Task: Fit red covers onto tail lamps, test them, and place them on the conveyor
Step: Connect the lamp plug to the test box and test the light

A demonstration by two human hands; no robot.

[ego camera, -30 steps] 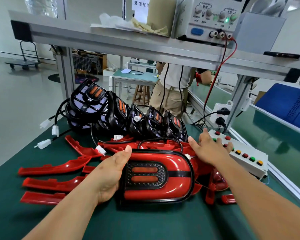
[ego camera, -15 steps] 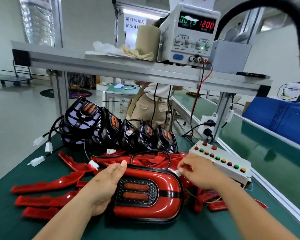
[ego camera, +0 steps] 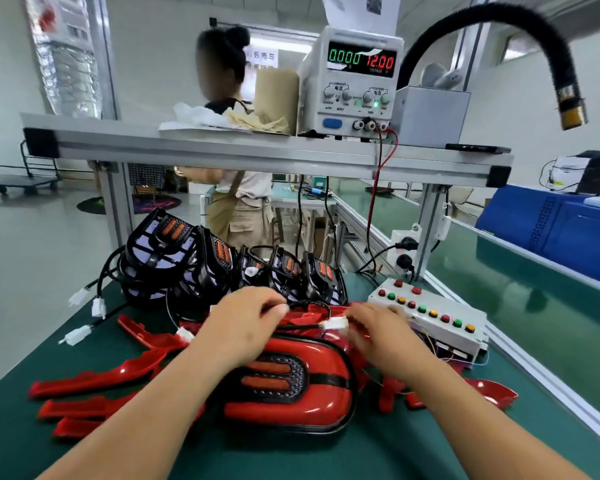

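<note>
Mid-frame, my left hand (ego camera: 246, 323) pinched the cable (ego camera: 302, 326) of the lamp (ego camera: 312, 386), my right hand (ego camera: 381, 332) its plug (ego camera: 334, 323); testing, I judged, needed it connected

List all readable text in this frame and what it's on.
"0.000": green digits, white bench power supply display.
"12.00": red digits, same display.
"电流", "电压": above its knobs; smaller panel labels too blurred.
White paper sign behind the shelf: partly hidden, unreadable.
Blue plastic crate print: too blurred.
</note>
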